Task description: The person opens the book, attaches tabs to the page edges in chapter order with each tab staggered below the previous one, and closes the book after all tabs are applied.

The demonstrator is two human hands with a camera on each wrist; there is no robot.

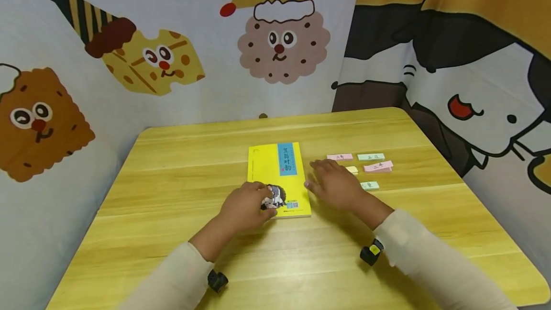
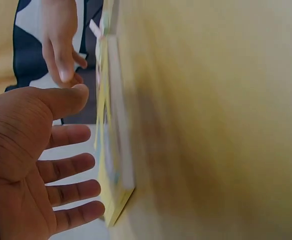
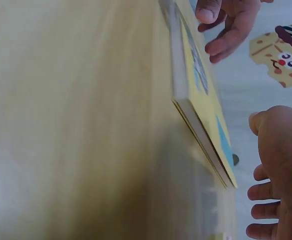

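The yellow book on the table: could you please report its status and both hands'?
Left hand open, over the yellow book; right hand open, beside it. Book closed, flat on table. Paper slips to its right, apart from it.

Glare and soft shadows on the table (image 1: pixel 281 260), blurry wrist views

Wood-grain table (image 1: pixel 172 171), yellow book (image 1: pixel 280 179) lying flat, pastel paper slips (image 1: pixel 378 167) beside it
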